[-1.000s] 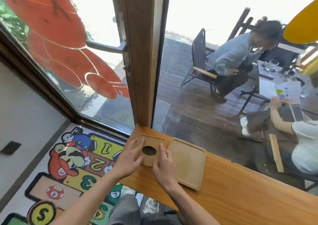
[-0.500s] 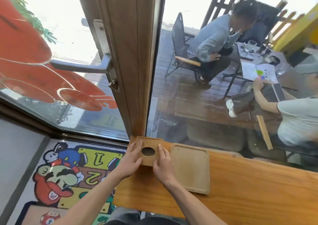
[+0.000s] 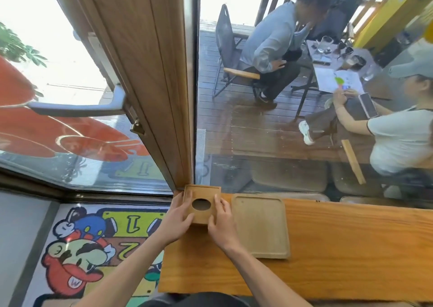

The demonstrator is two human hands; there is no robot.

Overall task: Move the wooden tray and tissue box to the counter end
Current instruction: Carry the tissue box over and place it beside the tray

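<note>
Both hands [image 3: 199, 222] clasp tissue box [image 3: 202, 204], hiding its sides.

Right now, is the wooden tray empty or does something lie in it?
Empty. The wooden tray shows only bare wood inside its rim; the tissue box stands beside it on the counter.

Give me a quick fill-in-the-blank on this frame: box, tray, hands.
1. The tissue box sits at the counter's ____ end, against the wooden door frame.
2. The opening in the box's top is ____ in shape.
3. The wooden tray lies flat just to the ____ of the box.
4. The left hand and right hand both grip the ____.

Missing words: left; oval; right; tissue box
</note>
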